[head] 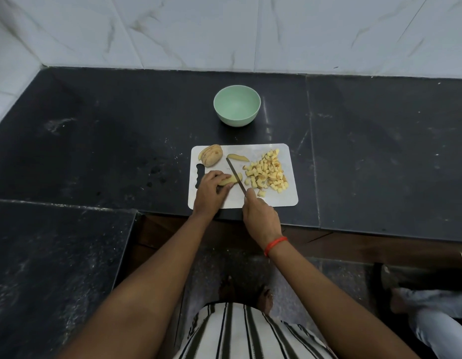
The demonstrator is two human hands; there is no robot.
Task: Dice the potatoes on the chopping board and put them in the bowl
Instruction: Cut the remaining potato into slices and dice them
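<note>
Yellow potato strip (229, 180) lies pinched under the left grip (210, 189), right grip (261, 216) clamped on the knife (235, 176).

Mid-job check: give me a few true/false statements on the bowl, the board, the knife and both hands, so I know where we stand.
1. The green bowl already holds diced potato. False: it is empty.
2. The right hand grips the knife. True.
3. The left hand holds a potato wedge down on the chopping board. True.
4. The diced potato pile lies on the board's left side. False: it lies on the right side.
5. Nothing is left to cut. False: a large potato piece sits at the board's far left corner, with a loose slice beside it.
</note>
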